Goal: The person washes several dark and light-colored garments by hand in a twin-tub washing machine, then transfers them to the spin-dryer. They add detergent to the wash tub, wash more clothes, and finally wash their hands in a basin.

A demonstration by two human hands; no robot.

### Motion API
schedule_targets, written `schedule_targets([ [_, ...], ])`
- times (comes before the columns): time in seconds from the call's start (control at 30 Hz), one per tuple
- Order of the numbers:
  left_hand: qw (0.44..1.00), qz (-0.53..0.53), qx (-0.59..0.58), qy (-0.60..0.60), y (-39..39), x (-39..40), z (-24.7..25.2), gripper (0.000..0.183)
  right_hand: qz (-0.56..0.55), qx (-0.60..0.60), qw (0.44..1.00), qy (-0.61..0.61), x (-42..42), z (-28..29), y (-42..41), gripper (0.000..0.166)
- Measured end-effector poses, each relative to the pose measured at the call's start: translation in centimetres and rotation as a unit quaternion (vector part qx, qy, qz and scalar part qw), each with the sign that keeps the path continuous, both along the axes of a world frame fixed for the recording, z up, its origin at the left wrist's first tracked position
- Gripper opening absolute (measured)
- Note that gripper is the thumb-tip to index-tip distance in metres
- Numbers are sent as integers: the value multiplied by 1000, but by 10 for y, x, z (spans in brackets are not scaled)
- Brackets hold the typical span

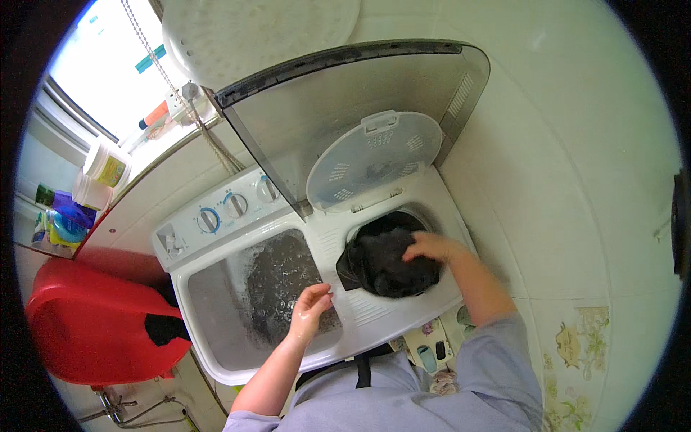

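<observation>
A white twin-tub washing machine stands before me. Grey, bubbly water fills its wash tub on the left. Over the right edge of that tub is my left hand, wet, its fingers loosely bent with nothing in them. Black wet cloth is heaped in the round spin tub, and a corner of it hangs over the rim on the left. My right hand touches the cloth's right side; some fingertips are blurred or hidden. Behind the opening, the translucent inner lid is raised.
The machine's large tinted lid leans upright at the back. Control knobs line the rear panel. A red plastic basin with black cloth on it stands at left. Tubs and bottles crowd the ledge. A tiled wall borders the right.
</observation>
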State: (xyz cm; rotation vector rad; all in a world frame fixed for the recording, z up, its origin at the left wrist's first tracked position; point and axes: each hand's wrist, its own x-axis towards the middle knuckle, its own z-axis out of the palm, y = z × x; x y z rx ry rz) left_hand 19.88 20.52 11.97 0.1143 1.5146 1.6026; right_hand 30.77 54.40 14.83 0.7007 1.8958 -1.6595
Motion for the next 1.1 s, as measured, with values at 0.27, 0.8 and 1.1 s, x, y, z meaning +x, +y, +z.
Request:
schedule_targets([
  [0.27,962,-10,-80,260,11,3,-15,23,223,421,879,-10,-38,-62,-1,70],
  [0.8,718,-248,-84,645,90,-19,-35,11,443,460,761,-113,-33,-293,-52,93],
  [1.1,747,-221,-60,625,83,-23,-35,8,253,480,832,-120,-41,-327,-85,53],
])
